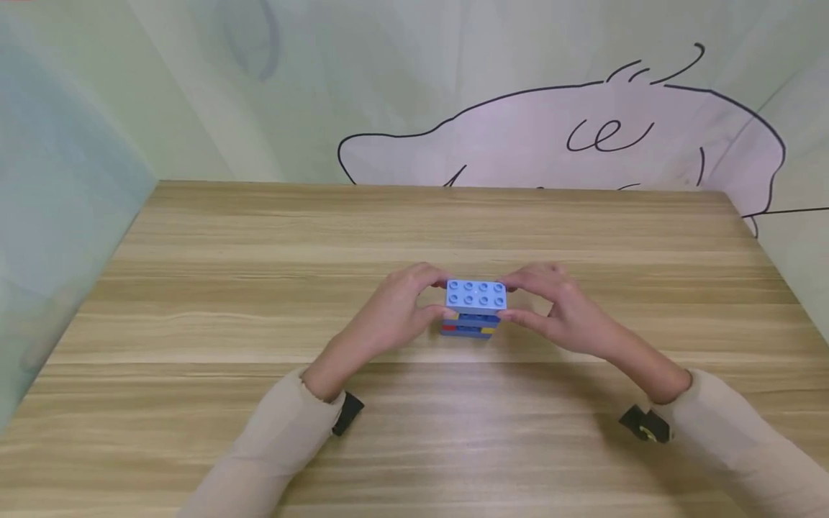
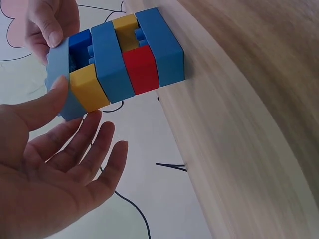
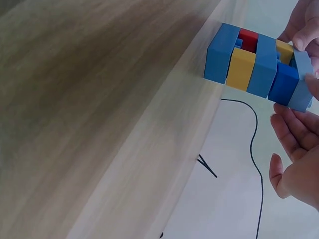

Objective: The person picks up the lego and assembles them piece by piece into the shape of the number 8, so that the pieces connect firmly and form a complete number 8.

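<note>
A small tower of toy building bricks stands in front of me, with a long light-blue brick (image 1: 476, 296) on top, studs up. My left hand (image 1: 398, 313) pinches its left end between thumb and fingers. At the opposite end, my right hand (image 1: 570, 309) pinches the same brick. Below it, a yellow brick (image 2: 89, 88) and a dark blue brick (image 3: 284, 83) sit on a long blue middle brick (image 2: 113, 64). Under that are a red brick (image 2: 141, 69) and another yellow brick (image 3: 241, 69), on a long blue bottom brick (image 2: 162, 47). Gaps show between the short bricks.
The tower stands on a wood-grain table (image 1: 259, 309). Behind the table's far edge rises a pale wall (image 1: 291, 93) with a black line drawing. Both forearms wear light sleeves (image 1: 278, 432), with dark wrist mounts (image 1: 648, 424) by the cuffs.
</note>
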`<state>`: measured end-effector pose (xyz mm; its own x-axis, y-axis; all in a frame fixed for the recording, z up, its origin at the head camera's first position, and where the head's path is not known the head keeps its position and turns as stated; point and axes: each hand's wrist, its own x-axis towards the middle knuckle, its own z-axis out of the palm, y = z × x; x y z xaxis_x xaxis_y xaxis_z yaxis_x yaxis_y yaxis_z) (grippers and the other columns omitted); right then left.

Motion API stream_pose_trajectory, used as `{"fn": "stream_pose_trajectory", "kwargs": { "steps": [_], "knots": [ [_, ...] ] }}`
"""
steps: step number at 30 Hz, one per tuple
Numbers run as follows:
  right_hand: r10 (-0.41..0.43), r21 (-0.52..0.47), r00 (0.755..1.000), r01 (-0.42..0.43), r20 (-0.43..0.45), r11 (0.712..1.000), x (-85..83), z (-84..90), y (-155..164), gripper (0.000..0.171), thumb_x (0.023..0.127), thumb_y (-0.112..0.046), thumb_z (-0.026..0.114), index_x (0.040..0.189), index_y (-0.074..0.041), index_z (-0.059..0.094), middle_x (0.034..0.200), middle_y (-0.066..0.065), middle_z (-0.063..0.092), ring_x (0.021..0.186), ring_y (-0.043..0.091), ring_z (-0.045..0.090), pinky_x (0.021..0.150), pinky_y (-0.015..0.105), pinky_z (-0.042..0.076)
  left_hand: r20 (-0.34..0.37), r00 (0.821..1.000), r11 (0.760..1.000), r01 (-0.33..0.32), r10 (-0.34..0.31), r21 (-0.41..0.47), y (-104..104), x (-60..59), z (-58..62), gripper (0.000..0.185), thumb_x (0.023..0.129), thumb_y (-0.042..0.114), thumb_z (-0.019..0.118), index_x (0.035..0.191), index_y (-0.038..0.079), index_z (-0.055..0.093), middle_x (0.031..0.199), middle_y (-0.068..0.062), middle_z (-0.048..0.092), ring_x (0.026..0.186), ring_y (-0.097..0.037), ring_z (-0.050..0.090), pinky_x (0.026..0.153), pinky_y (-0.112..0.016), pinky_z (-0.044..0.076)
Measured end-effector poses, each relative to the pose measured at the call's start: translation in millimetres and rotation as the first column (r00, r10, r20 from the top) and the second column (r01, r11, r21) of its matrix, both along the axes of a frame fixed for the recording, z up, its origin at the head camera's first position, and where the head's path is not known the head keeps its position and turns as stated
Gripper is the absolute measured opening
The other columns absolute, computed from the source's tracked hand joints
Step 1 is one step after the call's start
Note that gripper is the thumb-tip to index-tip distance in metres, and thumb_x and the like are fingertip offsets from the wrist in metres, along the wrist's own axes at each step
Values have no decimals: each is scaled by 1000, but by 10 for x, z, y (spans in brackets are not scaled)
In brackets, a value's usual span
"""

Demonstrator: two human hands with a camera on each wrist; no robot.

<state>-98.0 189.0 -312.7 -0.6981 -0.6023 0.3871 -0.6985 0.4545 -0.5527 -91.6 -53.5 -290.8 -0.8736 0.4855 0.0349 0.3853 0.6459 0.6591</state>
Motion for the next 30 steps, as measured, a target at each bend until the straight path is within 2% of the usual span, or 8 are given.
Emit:
{"fn": "stream_pose_trajectory", "kwargs": {
  "steps": [2, 5, 8, 11, 16, 24, 27, 30],
  "knots": [
    [14, 11, 999, -13, -37, 1000, -5, 13, -2, 38, 70, -6, 76, 106, 1, 64, 99, 8, 65, 95, 23, 56, 78, 39, 29, -4, 1000, 1000, 0, 0, 0, 2, 1, 7, 39, 80, 15, 70, 114, 2, 59, 111, -10, 60, 106, -24, 54, 92, -38, 42],
    [33, 7, 995, -33, -97, 999, -13, 20, -10, 36, 78, -20, 72, 105, 3, 64, 98, 9, 65, 93, 24, 57, 78, 38, 29, -8, 1000, 1000, 2, -2, -4, 4, 4, 16, 38, 79, 15, 71, 113, 2, 59, 111, -10, 60, 105, -24, 55, 91, -38, 42],
    [43, 0, 985, -44, -169, 999, -16, 16, -29, 45, 87, -39, 59, 102, 4, 65, 95, 10, 65, 89, 24, 57, 77, 38, 29, -9, 1000, 1000, 4, -4, -7, 5, 6, 26, 38, 79, 14, 71, 113, 1, 59, 111, -10, 60, 104, -24, 55, 92, -38, 41],
    [46, -12, 970, -50, -240, 999, -22, 8, -46, 53, 90, -46, 50, 99, 5, 65, 92, 10, 65, 86, 24, 57, 75, 37, 29, -6, 1000, 1000, 0, 0, -10, 6, 8, 37, 38, 79, 15, 71, 113, 2, 59, 110, -9, 61, 105, -24, 55, 92, -38, 41],
    [53, -17, 945, -62, -322, 998, -30, 7, -67, 53, 91, -44, 49, 95, 5, 66, 89, 10, 64, 83, 24, 57, 73, 39, 30, 3, 1000, 1000, -8, 8, -21, 7, 12, 57, 40, 79, 16, 70, 115, 2, 59, 110, -9, 61, 106, -24, 54, 93, -39, 40],
    [50, 14, 918, -49, -394, 999, -24, 22, -95, 52, 92, -43, 47, 94, 6, 66, 86, 12, 65, 81, 26, 58, 72, 42, 31, 8, 1000, 999, -28, 28, -41, 18, 20, 72, 40, 79, 16, 71, 115, 4, 60, 111, -8, 60, 106, -23, 54, 91, -38, 42],
    [51, 23, 916, -45, -399, 999, -19, 23, -94, 52, 93, -43, 47, 94, 6, 65, 86, 12, 65, 81, 26, 58, 71, 43, 30, -3, 1000, 999, -27, 27, -41, 19, 22, 63, 40, 79, 16, 71, 115, 3, 60, 111, -8, 60, 105, -23, 54, 90, -37, 42],
    [43, 26, 926, -37, -376, 999, -14, 25, -91, 55, 92, -45, 46, 94, 6, 66, 87, 11, 65, 82, 26, 58, 71, 41, 30, -9, 1000, 999, -28, 28, -43, 19, 23, 59, 39, 79, 16, 71, 115, 3, 60, 110, -8, 60, 105, -22, 54, 90, -37, 42]
  ]
}}
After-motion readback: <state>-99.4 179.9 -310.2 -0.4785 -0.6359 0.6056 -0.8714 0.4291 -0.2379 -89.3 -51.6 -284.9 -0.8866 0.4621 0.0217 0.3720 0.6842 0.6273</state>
